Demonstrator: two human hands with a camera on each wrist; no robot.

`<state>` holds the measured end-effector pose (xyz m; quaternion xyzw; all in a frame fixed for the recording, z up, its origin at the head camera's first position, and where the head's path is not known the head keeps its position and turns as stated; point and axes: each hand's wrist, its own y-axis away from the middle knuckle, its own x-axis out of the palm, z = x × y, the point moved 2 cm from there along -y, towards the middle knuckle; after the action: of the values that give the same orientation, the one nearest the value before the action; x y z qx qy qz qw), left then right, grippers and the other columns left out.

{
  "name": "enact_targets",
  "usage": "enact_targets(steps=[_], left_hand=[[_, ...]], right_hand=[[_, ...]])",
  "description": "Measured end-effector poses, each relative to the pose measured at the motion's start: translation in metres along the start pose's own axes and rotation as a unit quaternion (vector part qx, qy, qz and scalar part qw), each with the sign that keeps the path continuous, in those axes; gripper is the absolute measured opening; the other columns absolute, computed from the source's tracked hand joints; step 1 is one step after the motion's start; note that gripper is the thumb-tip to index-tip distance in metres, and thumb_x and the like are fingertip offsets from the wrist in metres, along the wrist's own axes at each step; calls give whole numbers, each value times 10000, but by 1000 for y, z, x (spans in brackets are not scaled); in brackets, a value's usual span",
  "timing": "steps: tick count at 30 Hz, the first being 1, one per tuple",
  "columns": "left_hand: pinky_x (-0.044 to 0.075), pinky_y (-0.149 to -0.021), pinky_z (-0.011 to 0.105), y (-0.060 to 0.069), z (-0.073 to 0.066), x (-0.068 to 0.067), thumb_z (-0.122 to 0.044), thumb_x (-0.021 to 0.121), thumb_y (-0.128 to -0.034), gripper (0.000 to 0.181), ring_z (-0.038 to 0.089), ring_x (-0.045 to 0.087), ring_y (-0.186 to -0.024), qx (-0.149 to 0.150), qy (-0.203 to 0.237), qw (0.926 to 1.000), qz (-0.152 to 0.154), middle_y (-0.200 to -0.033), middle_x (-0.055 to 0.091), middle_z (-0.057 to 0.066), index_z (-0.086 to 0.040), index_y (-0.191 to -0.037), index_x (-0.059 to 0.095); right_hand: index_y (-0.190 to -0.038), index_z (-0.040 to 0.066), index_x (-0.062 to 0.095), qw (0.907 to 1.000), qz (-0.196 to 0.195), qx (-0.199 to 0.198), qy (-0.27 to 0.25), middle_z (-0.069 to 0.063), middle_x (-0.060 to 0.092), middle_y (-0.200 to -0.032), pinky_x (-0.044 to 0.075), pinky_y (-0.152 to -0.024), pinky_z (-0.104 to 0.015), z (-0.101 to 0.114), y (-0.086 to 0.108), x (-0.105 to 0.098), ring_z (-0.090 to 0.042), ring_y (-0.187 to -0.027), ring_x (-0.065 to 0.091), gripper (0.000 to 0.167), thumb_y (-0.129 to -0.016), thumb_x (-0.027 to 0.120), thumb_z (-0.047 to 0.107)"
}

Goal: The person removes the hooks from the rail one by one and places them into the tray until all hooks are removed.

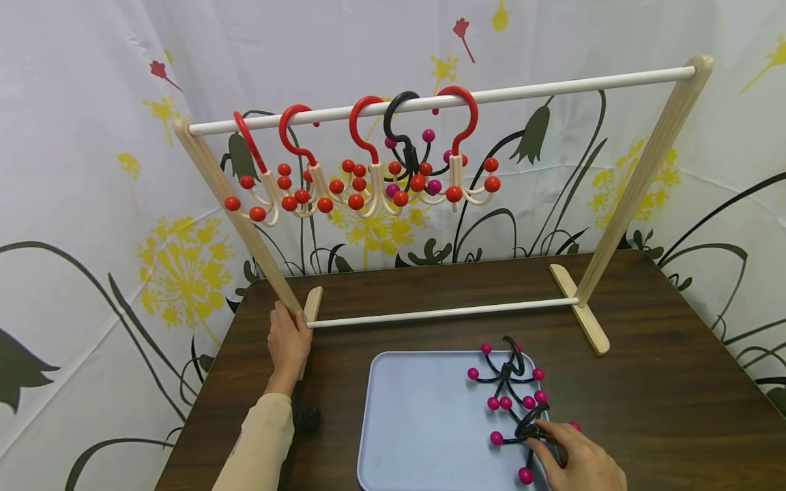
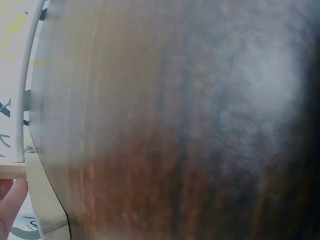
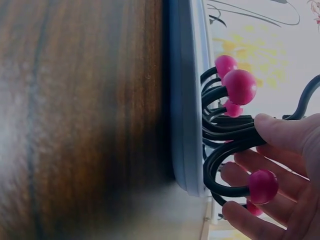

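At the left, the left hand (image 1: 288, 343) grips the left post (image 1: 236, 221) of the wooden rack low down, near its foot; how far the fingers wrap round is hard to tell, as the left wrist view catches only a sliver. Along the white top rod (image 1: 565, 86) hang, left to right, three red-hooked hangers, a black hanger (image 1: 410, 153) with magenta balls, and one more red-hooked one. Nearer, right of the left hand, sits the pale blue tray (image 1: 424, 409). At its far right corner lies a loose black hanger (image 1: 505, 372). Just nearer, by the tray's right edge, is the held black hanger (image 1: 527, 428), pinched between thumb and fingers of the right hand (image 1: 580, 457). It looks light and stiff, its smooth coating perhaps a little slippery. The bundled stem below the hook should give the surest hold; the splayed prongs could snag the neighbouring hanger.
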<state>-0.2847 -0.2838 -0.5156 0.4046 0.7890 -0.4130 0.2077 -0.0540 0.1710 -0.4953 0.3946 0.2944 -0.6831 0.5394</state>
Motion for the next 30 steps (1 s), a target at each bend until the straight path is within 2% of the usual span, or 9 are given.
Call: enact_targets(steps=[7, 15, 19, 23, 26, 30], left_hand=[[411, -645, 631, 1, 0, -2, -126, 538, -957, 277, 530, 565, -791, 5, 3, 10000, -15, -926, 488, 242, 32, -1162, 440], [414, -652, 627, -2, 1, -2, -136, 536, -957, 275, 530, 566, -797, -50, -11, 10000, -3, -932, 491, 240, 19, -1162, 439], [413, -655, 626, -3, 1, -1, -139, 536, -956, 277, 527, 563, -804, -97, -15, 9999, 19, -936, 492, 237, 14, -1165, 439], [414, -656, 628, -3, 1, 0, -135, 539, -953, 274, 527, 561, -807, -95, -7, 10000, 15, -940, 492, 235, 13, -1162, 441], [414, -655, 628, -2, 1, 0, -133, 539, -952, 276, 529, 562, -803, -80, -6, 10000, 4, -939, 491, 234, 13, -1164, 440], [415, -655, 628, -1, 1, 0, -126, 543, -951, 276, 533, 563, -798, -43, -14, 10000, 2, -935, 489, 236, 16, -1164, 440]], right_hand=[[-1089, 117, 739, 9997, 216, -44, -67, 47, 668, -845, 334, -494, -282, -1, 0, -3, -115, -578, 447, 360, -796, 808, 315], [-1091, 134, 742, 9996, 290, -39, -36, 48, 695, -849, 341, -495, -277, 0, 1, -6, -107, -572, 458, 375, -784, 817, 336], [-1088, 135, 742, 9991, 423, -64, 17, 26, 712, -860, 409, -534, -294, 1, 1, -13, -125, -617, 561, 369, -785, 816, 331], [-1071, 159, 746, 9987, 478, -119, 139, 34, 715, -875, 466, -585, -338, 2, 0, -29, -181, -709, 640, 336, -782, 818, 315], [-1088, 166, 742, 9985, 378, -325, 215, 24, 717, -898, 459, -559, -330, 4, -1, -46, -189, -692, 638, 329, -788, 816, 280], [-1076, 163, 741, 9937, -298, -1039, 280, 5, 719, -918, 442, -524, -277, 12, 0, -73, -151, -637, 629, 338, -756, 842, 199]])
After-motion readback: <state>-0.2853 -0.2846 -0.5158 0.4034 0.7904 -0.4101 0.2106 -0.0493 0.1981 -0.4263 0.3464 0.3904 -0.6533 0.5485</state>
